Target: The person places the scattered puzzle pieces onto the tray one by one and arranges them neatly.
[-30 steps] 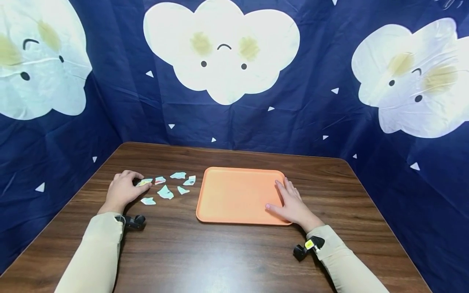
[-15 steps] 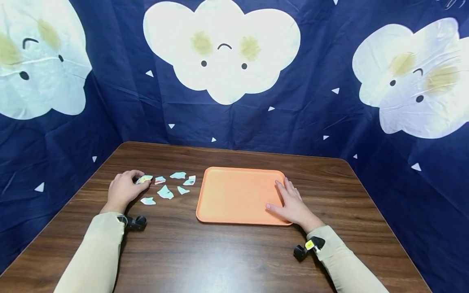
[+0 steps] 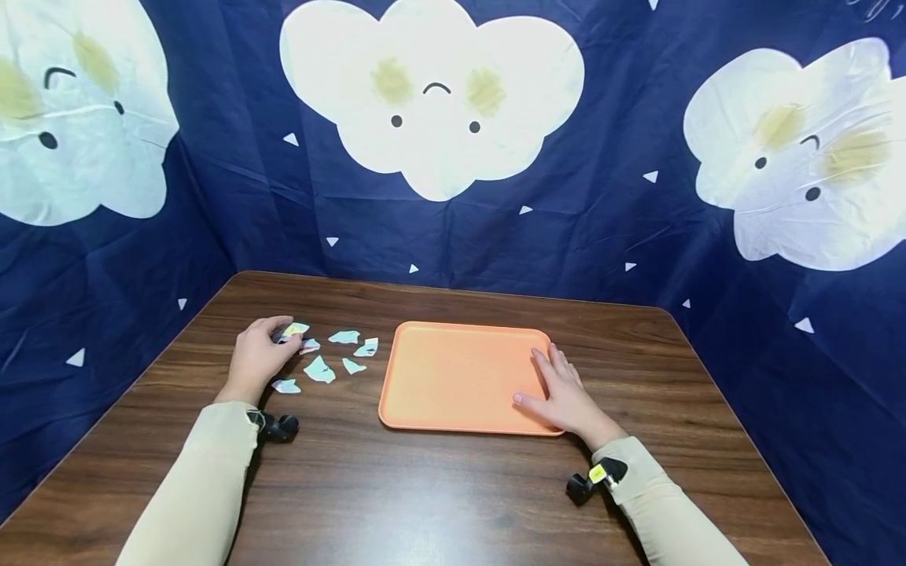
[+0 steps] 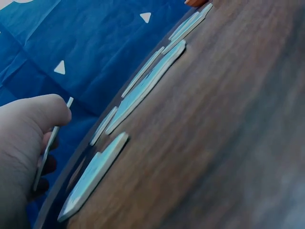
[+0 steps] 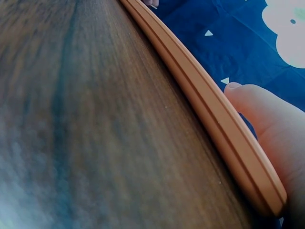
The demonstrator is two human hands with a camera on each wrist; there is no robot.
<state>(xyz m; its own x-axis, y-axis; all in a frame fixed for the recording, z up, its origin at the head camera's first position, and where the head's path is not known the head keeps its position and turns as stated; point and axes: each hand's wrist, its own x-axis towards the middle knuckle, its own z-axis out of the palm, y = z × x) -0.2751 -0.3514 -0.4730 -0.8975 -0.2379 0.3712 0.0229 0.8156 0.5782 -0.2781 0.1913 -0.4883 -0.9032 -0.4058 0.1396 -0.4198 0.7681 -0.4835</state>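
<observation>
My left hand (image 3: 256, 360) pinches a thin, flat puzzle piece (image 3: 296, 329), pale blue with a yellow patch, between thumb and fingers. The left wrist view shows this piece (image 4: 46, 155) edge-on and raised above the table. Several more irregular pale blue pieces lie flat to the right of the hand, among them one with a red mark (image 3: 310, 346), partly behind the fingertips, and a larger one (image 3: 320, 370). My right hand (image 3: 562, 397) rests with spread fingers on the right edge of an orange tray (image 3: 460, 377). Its thumb (image 5: 259, 107) lies over the tray's near rim.
The brown wooden table (image 3: 425, 495) has rounded far corners. Behind it and on both sides hangs a dark blue cloth (image 3: 439, 244) with white clouds and small triangles. One puzzle piece (image 3: 286, 386) lies closest to the left wrist.
My left hand has lifted the puzzle piece and carried it a little right and away from me, over toward the red-marked piece. The right hand and tray have stayed in place.
</observation>
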